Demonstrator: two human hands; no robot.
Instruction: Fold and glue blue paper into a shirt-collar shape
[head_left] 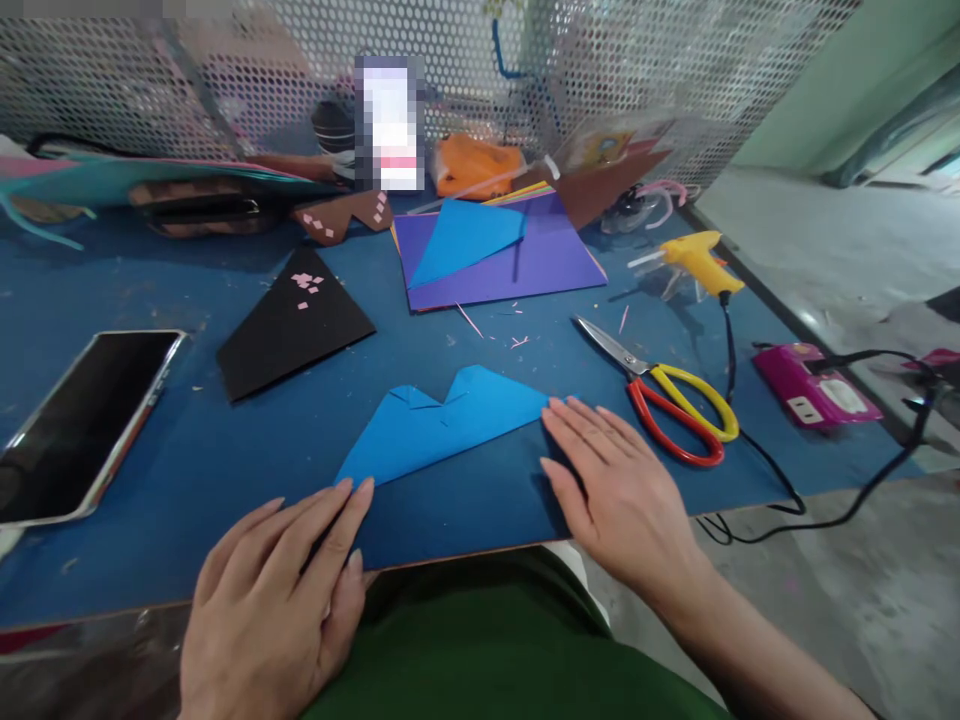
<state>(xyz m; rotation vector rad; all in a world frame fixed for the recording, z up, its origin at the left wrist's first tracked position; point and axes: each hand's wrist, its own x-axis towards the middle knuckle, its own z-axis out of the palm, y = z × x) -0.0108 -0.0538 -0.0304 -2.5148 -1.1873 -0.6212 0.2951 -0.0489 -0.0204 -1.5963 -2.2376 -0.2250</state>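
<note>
A folded blue paper (442,425) with a notch in its upper edge lies flat on the blue table in front of me. My left hand (274,590) rests its outstretched fingertips on the paper's lower left corner. At the right corner, my right hand (619,480) touches the paper with its fingertips, fingers extended and thumb apart. Just right of that hand lie scissors (637,370) with one red and one yellow handle. Beyond the folded paper, another blue paper piece (469,235) sits on purple sheets (559,260).
Black paper (292,335) with small pink squares lies left of centre, near a smartphone (90,410). A yellow glue gun (701,262) and a magenta power strip (814,385) with black cords stand right. Brown cut paper (345,217) leans near the perforated metal panel (247,90).
</note>
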